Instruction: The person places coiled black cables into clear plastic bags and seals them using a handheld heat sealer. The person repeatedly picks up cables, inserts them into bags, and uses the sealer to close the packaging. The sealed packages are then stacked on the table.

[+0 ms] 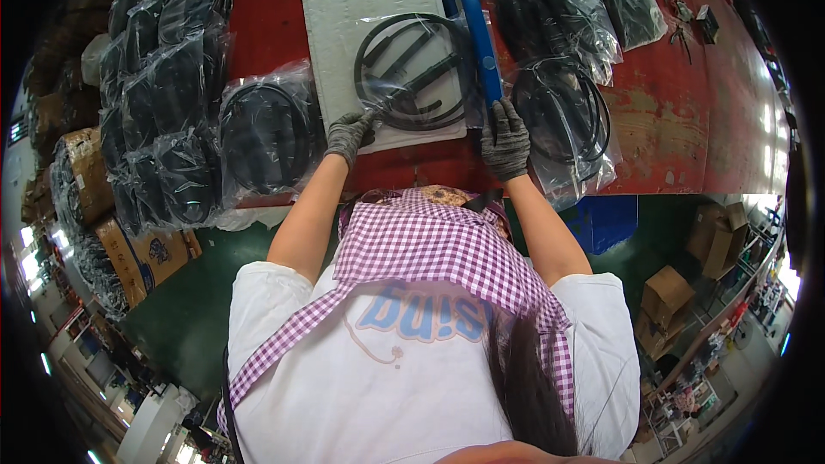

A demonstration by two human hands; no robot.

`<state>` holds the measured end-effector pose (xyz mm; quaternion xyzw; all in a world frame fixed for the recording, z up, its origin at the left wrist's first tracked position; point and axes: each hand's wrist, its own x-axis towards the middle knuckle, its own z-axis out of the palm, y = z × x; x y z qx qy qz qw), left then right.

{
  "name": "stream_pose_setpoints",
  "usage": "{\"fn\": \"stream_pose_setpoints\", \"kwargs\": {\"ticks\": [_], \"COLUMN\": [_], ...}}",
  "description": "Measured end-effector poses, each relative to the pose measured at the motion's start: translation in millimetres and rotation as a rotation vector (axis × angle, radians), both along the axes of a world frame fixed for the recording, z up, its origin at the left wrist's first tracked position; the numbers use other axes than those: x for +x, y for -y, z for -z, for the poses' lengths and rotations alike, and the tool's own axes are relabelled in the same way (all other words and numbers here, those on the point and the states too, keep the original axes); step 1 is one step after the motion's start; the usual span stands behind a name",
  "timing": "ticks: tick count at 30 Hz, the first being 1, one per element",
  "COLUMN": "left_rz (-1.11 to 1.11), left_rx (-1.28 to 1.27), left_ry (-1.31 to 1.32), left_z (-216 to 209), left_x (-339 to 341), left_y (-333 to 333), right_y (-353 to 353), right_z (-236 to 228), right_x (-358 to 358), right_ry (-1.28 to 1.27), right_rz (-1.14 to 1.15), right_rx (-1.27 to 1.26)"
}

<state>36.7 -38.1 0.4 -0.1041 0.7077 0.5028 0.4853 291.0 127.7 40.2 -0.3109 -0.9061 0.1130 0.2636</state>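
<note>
A clear plastic bag (421, 77) holding a coiled black cable and black rod-like parts lies on a white foam pad (335, 34). My left hand (348, 135), in a grey knit glove, pinches the bag's near left edge. Along the bag's right side stands a long blue bar-shaped bag sealer (474, 39). My right hand (505, 139), gloved the same way, has its fingers closed over the sealer's near end. Part of the bag's right edge is hidden beside the sealer.
More bagged cables lie close by, one bag (266, 133) to the left and another (563, 116) to the right. Stacked bags (163, 77) fill the table's left side, with a pile (550, 0) at the back right. Pliers (679, 26) lie far right on the red table (662, 120).
</note>
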Motion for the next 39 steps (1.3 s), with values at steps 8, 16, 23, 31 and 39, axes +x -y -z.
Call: {"fn": "stream_pose_setpoints", "kwargs": {"ticks": [8,16,23,31,39], "left_rz": [0.153,0.151,0.470,0.100,-0.122], "left_rx": [0.038,0.183,0.351,0.475,0.211], "left_ry": [-0.088,-0.042,-0.723,-0.294,-0.539], "left_z": [-1.5,-5.1,-60.0,-133.2,-99.5], "left_x": [0.0,11.1,41.0,12.8,-26.1], "left_y": [-0.1,27.7,64.8,112.3,208.3], "right_y": [3.2,17.2,85.6,87.7,148.3], "right_z": [-14.2,-13.6,-6.5,-45.4,-23.4], "right_x": [-1.1,27.5,-38.9,-149.7,-290.6], "right_ry": [0.019,-0.844,-0.795,-0.324,-0.055], "right_rz": [0.040,0.395,0.515,0.093,-0.327], "right_rx": [-0.083,-1.604,-2.216,-1.584,-1.382]}}
